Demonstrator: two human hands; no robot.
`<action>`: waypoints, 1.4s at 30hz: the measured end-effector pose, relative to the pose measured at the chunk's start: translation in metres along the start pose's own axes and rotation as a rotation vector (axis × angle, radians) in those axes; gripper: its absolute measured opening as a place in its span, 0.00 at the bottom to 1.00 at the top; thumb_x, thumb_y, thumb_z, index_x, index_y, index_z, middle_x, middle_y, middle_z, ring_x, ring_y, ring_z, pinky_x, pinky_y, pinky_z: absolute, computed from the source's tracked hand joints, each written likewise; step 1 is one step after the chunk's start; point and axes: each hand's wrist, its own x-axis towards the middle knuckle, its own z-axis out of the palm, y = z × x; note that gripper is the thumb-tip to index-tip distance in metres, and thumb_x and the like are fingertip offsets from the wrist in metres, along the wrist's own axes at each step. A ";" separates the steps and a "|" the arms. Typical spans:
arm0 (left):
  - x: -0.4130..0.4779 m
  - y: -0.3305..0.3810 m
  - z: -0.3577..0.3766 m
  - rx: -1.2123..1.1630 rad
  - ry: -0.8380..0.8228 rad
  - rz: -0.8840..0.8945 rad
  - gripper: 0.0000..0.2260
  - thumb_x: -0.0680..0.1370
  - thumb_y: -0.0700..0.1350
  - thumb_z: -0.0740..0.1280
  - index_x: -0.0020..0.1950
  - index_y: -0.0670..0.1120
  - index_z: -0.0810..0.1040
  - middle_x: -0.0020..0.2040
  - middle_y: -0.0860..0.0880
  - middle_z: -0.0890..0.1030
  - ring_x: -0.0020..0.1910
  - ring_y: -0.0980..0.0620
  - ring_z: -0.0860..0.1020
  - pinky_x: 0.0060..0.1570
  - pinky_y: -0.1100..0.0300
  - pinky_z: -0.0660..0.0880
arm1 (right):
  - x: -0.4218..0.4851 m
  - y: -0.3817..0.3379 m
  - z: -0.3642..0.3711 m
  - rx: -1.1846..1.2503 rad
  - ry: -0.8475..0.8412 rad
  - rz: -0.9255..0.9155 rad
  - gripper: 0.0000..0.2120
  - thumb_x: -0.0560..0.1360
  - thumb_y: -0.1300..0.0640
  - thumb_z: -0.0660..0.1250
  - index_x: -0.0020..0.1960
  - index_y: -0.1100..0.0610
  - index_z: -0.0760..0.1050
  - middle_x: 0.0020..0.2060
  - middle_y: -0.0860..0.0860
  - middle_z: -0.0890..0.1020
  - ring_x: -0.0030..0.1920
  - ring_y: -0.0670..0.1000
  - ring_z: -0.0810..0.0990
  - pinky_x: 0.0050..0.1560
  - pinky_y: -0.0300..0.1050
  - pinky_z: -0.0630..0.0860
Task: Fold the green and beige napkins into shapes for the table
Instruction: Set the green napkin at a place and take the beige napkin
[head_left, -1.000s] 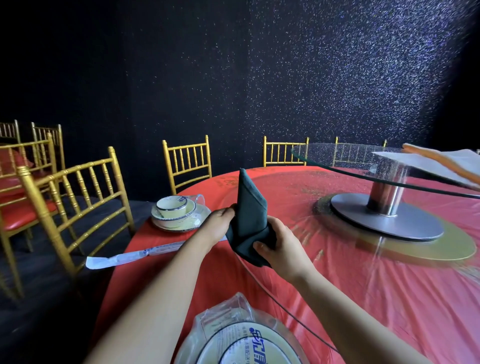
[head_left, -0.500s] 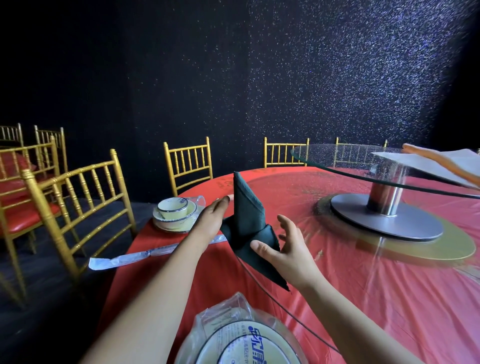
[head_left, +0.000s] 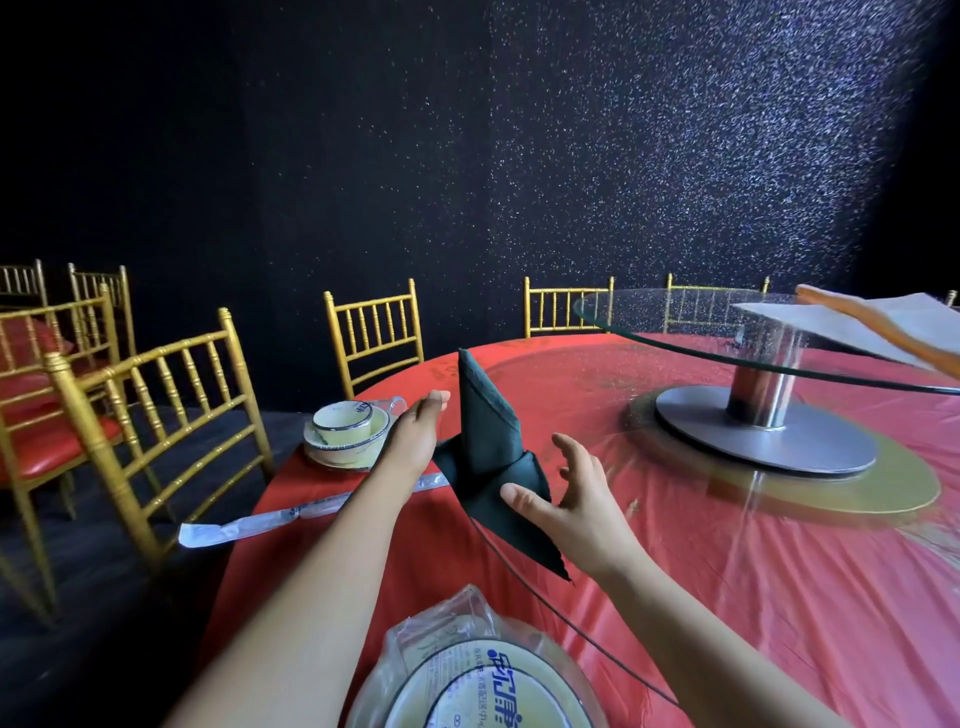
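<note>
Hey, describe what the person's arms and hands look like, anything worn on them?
Both forearms are bare as far as the view reaches, with no sleeves showing. The left hand and right hand wear no gloves, and no rings, watch or bracelets are visible.

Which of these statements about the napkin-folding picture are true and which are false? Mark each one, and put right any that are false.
1. The green napkin stands upright on the red table with a point at the top. True.
2. The right hand grips the napkin in a closed fist. False: its fingers are spread open beside the napkin.
3. The left hand is open, on the side of the napkin nearer the cup. True.
4. The cup stands on the glass turntable. False: it sits on a stack of dishes near the table's edge.
5. The chairs around the table are silver. False: they are gold.
</note>
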 end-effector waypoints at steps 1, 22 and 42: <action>-0.002 0.001 -0.001 -0.006 0.004 -0.008 0.19 0.82 0.49 0.50 0.68 0.42 0.70 0.68 0.46 0.72 0.70 0.52 0.66 0.63 0.64 0.57 | -0.002 0.000 -0.001 -0.001 0.001 0.005 0.40 0.68 0.46 0.72 0.73 0.55 0.55 0.69 0.54 0.61 0.70 0.51 0.62 0.69 0.52 0.63; -0.169 0.111 0.120 -0.077 -0.018 0.154 0.16 0.79 0.40 0.60 0.67 0.39 0.66 0.63 0.41 0.72 0.57 0.49 0.71 0.58 0.61 0.65 | -0.115 -0.003 -0.208 -0.385 0.429 -0.133 0.18 0.68 0.57 0.65 0.57 0.60 0.77 0.60 0.64 0.73 0.58 0.66 0.73 0.58 0.50 0.67; -0.213 0.182 0.293 -0.697 -0.411 -0.494 0.23 0.78 0.58 0.55 0.36 0.46 0.80 0.32 0.43 0.81 0.31 0.46 0.78 0.31 0.58 0.75 | -0.144 0.010 -0.315 0.761 0.192 0.170 0.10 0.77 0.65 0.59 0.51 0.56 0.77 0.51 0.51 0.81 0.45 0.40 0.81 0.44 0.28 0.76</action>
